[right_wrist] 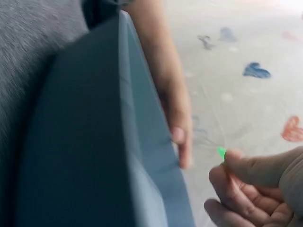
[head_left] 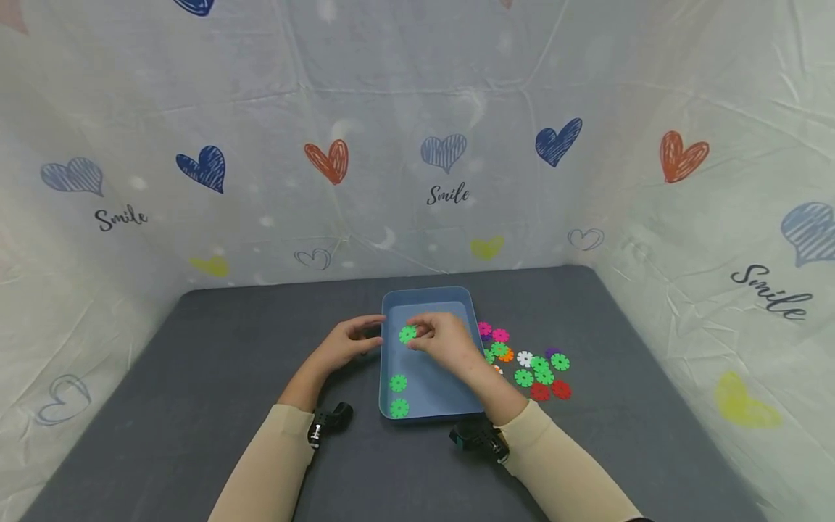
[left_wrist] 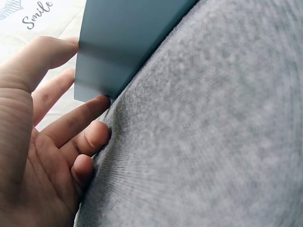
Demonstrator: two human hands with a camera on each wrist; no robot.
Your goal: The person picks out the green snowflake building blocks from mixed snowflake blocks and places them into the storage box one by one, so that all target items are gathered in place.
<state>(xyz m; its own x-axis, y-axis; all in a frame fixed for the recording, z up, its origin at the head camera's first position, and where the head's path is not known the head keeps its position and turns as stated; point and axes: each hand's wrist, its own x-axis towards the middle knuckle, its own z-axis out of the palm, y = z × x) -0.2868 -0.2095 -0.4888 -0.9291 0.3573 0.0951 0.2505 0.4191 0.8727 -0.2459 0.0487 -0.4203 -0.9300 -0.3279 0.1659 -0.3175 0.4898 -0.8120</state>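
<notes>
My right hand pinches a green notched plastic disc between thumb and fingertips, over the upper part of a blue tray. In the right wrist view only a sliver of the green disc shows past the thumb. Two more green discs lie inside the tray along its left side, near the front. My left hand rests at the tray's left wall, thumb and fingers spread apart. The left wrist view has its thumb and fingertips right at the wall, lower fingers resting on the grey cloth.
Right of the tray lies a loose spread of notched discs: pink, white, green, red, orange and purple. A printed white curtain hangs round the back and sides of the grey table.
</notes>
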